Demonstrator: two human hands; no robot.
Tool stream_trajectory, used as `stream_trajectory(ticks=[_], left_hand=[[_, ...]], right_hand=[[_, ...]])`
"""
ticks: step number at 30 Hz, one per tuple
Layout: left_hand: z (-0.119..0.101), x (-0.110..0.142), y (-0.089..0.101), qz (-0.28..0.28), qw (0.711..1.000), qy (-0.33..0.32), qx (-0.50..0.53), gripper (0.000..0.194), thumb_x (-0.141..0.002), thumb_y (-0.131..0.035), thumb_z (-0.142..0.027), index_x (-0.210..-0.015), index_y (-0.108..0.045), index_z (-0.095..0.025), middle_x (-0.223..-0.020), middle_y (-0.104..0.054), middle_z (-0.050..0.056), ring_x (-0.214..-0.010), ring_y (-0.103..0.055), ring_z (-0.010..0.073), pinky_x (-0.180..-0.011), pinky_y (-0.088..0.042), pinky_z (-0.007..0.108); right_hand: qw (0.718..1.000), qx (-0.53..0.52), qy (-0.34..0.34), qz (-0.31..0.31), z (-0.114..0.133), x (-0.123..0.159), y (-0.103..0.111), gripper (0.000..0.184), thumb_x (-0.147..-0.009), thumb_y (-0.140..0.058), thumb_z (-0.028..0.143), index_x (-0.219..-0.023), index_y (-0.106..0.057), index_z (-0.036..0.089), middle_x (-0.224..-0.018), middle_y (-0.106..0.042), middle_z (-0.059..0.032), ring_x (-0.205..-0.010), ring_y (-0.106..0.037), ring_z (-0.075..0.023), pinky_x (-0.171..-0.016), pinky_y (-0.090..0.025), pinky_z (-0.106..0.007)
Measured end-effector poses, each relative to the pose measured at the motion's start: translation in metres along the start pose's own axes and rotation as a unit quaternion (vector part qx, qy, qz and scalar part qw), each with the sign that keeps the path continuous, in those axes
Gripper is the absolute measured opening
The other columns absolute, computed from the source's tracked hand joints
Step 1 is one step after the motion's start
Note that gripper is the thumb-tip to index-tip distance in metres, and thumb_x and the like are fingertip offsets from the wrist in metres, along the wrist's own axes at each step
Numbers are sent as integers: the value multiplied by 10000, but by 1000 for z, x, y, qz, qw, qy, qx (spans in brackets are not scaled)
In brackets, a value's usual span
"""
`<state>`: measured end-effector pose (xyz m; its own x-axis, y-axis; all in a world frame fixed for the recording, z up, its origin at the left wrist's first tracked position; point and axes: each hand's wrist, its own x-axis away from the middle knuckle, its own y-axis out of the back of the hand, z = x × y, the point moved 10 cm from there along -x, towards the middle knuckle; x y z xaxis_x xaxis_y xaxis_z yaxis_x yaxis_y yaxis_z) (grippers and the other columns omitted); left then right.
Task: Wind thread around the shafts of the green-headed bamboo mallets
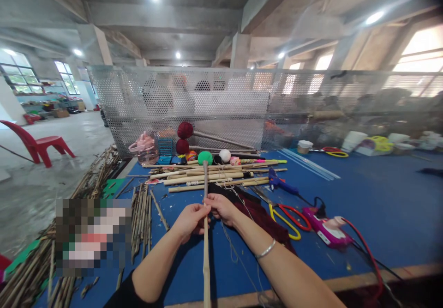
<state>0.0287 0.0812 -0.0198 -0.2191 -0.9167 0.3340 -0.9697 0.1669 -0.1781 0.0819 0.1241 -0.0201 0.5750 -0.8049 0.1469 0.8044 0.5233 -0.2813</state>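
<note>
My left hand (194, 220) is closed around a long thin stick (206, 262), pinching it near its middle with thumb and fingers. Just above, my right hand (219, 208) grips the same stick, fingertips close to my left thumb. Its upper part is grey-brown and its lower part pale, like bamboo. The far tip overlaps a green ball (205, 157) in view; I cannot tell whether they are joined. Grey thread (230, 238) trails over the blue table (380, 202) below my right hand. Dark red cloth (270, 222) lies beneath my right forearm.
Pale sticks (207, 178) lie across the table beyond my hands, near dark red balls (185, 130) on rods. To the right are scissors (294, 222), a blue glue gun (284, 183) and a purple power strip (327, 229). Bundled twigs (31, 275) fill the left; a perforated metal screen (228, 109) stands behind.
</note>
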Motion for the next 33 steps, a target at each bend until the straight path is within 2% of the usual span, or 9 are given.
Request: stream_trajectory(ticks=[4,8,12,15,20,24,27,30,33], left_hand=[[-8,0,5,-28,998,-39,-28,398,-544,-695,-460,-642,-489,-133,-486,-495,-41,-390,-427,39,-403,-343,160],[-4,1,-7,29,999,-6,37,350,-595,-674,-416,-721,-547,-115,-679,-602,34,-509,-531,64,-459,-375,161],[0,1,-10,48,996,17,67,311,-628,-653,-370,-785,-545,-124,-706,-616,46,-543,-560,85,-473,-398,174],[4,-1,-3,21,999,15,22,341,-622,-648,-424,-749,-525,-132,-630,-588,18,-491,-533,77,-440,-380,172],[-7,-2,6,-24,998,-49,-34,387,-544,-702,-439,-646,-486,-134,-481,-490,-43,-396,-444,49,-405,-341,165],[-6,1,-6,29,999,-23,25,348,-586,-685,-412,-705,-538,-120,-648,-591,22,-505,-531,70,-461,-384,167],[-4,3,-13,58,996,5,70,305,-624,-667,-365,-761,-560,-114,-734,-623,60,-553,-559,81,-507,-418,182],[1,3,-10,43,997,26,60,321,-631,-654,-384,-782,-550,-120,-732,-627,66,-572,-577,102,-499,-422,191],[1,2,-1,4,1000,16,8,374,-591,-671,-441,-727,-517,-129,-610,-583,16,-494,-536,80,-457,-396,175]], right_hand=[[1000,7,-2,-10,-3,-2,4,344,-644,-650,424,-695,-440,156,-396,-329,114,-302,-155,-1,-319,-56,-172],[999,-18,-26,19,-4,0,1,342,-648,-652,409,-785,-481,146,-440,-395,97,-310,-180,5,-334,-49,-165],[1000,-20,-10,23,-1,1,1,328,-653,-649,405,-736,-473,141,-462,-415,85,-313,-196,7,-328,-55,-168],[1000,-4,4,6,-1,-1,3,329,-648,-657,399,-692,-450,147,-436,-382,94,-313,-184,2,-319,-67,-169],[1000,-1,-2,-11,-3,-1,5,341,-649,-650,422,-698,-433,162,-398,-321,113,-311,-149,-3,-322,-58,-166],[999,-27,-17,23,-1,1,0,352,-651,-649,422,-798,-480,150,-414,-328,116,-316,-134,3,-336,-46,-163],[1000,-21,-6,16,-1,0,2,344,-651,-646,425,-747,-472,145,-446,-385,95,-313,-188,6,-334,-66,-162],[1000,-6,8,-4,-2,-3,5,349,-651,-642,432,-684,-439,150,-453,-403,86,-309,-214,3,-323,-73,-163],[1000,-8,11,-21,-4,-4,7,352,-648,-647,432,-690,-427,161,-417,-349,108,-309,-163,1,-318,-59,-164]])
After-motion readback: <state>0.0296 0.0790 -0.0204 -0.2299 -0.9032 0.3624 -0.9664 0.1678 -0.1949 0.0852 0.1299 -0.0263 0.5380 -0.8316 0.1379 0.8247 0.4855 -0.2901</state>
